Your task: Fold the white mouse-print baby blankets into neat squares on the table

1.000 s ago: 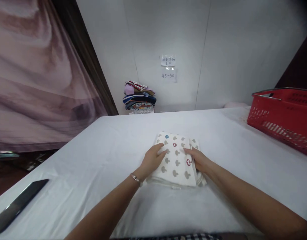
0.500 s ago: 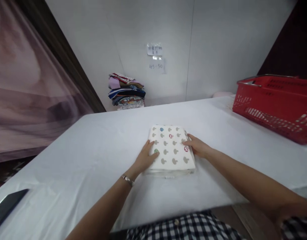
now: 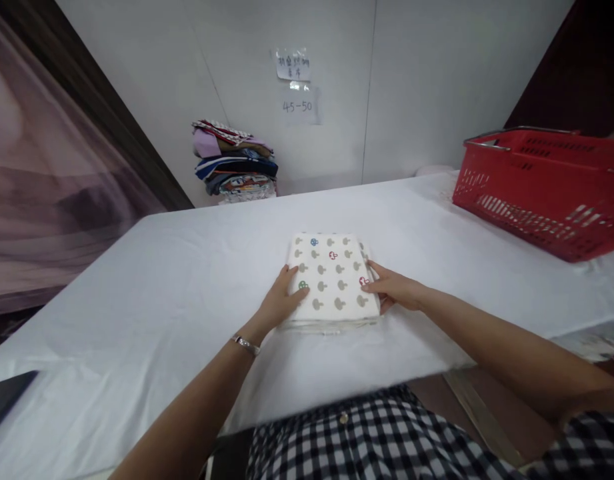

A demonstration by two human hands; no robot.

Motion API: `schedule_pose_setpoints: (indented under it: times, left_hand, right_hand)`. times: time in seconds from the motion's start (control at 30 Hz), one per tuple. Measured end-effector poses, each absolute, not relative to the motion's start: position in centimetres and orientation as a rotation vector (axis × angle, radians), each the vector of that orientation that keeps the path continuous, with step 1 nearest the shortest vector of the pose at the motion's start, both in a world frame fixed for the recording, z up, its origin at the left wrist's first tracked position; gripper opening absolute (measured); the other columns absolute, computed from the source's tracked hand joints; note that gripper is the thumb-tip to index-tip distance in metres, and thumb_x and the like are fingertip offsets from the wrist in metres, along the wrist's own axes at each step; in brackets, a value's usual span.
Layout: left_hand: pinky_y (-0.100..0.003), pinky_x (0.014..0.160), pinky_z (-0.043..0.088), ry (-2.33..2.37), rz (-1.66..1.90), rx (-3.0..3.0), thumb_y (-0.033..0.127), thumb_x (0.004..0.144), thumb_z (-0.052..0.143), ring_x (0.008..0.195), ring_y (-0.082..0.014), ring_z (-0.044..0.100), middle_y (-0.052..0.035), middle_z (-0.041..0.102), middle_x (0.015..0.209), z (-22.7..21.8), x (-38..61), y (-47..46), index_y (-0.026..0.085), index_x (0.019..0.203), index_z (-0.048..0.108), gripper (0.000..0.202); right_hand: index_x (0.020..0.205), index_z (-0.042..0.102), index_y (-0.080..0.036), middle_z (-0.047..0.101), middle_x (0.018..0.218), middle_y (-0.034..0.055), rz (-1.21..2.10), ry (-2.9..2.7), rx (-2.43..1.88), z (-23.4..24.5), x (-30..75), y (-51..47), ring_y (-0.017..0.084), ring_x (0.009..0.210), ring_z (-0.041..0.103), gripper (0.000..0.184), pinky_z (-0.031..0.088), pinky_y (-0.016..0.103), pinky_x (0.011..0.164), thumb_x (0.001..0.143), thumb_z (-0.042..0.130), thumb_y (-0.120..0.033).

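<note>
A folded white cloth (image 3: 331, 277) printed with small grey, red, blue and green mushrooms lies flat on the white-covered table (image 3: 177, 280). My left hand (image 3: 279, 303) rests on its left edge, fingers stretched out over the cloth; a thin bracelet is on that wrist. My right hand (image 3: 394, 290) lies at the cloth's right edge with its fingers extended, the fingertips touching the side of the fold. Neither hand lifts the cloth.
A red plastic basket (image 3: 541, 183) stands at the table's right. A stack of folded clothes (image 3: 234, 163) sits at the back by the wall, under paper labels (image 3: 294, 83). A dark flat object (image 3: 4, 400) lies at the left edge. Pink curtain at left.
The view has drawn back and tilted down, showing my checked shirt. My hands have slid from the top of the cloth out to its left and right edges.
</note>
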State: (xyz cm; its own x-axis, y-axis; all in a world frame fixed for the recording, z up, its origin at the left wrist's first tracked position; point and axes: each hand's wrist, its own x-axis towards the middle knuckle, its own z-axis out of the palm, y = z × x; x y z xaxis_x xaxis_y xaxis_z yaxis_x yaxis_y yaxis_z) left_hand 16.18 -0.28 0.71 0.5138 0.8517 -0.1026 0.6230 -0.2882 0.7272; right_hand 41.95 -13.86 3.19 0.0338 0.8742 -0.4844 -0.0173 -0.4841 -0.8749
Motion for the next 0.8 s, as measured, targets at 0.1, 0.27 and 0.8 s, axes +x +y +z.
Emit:
schedule_pose_setpoints:
  times: [0.1,0.27,0.8]
  left_hand:
    - [-0.037,0.112,0.018,1.214,0.388,2.019,0.047,0.074,0.057,0.137,-0.0240,0.017,-0.0042,0.014,0.152,0.7,16.1,-0.4,0.025,0.137,0.035,0.070]
    - [-0.039,0.111,0.019,1.256,0.348,2.031,0.047,0.073,0.059,0.137,-0.0255,0.018,-0.0063,0.014,0.151,0.7,16.0,-0.6,0.024,0.138,0.033,0.074]
    - [-0.036,0.103,0.034,1.347,0.638,1.680,0.047,0.087,0.037,0.122,-0.0233,0.046,-0.0086,0.051,0.132,1.2,16.5,0.8,0.018,0.121,0.054,0.047]
  right_hand:
    - [0.144,-0.009,-0.029,0.065,0.101,0.0088,1.504,-0.904,-1.622,2.8,41.9,-14.5,0.023,0.075,0.066,0.106,0.057,0.032,0.054,0.072,0.068,-0.032]
    - [0.143,-0.011,-0.032,0.065,0.099,0.0064,1.455,-0.975,-1.620,3.0,41.0,-15.1,0.021,0.076,0.065,0.106,0.055,0.029,0.053,0.072,0.067,-0.029]
    - [0.146,0.004,-0.022,0.066,0.078,0.0064,0.967,-1.294,-2.012,2.9,43.2,-10.9,0.016,0.054,0.059,0.089,0.045,0.025,0.047,0.079,0.056,-0.047]
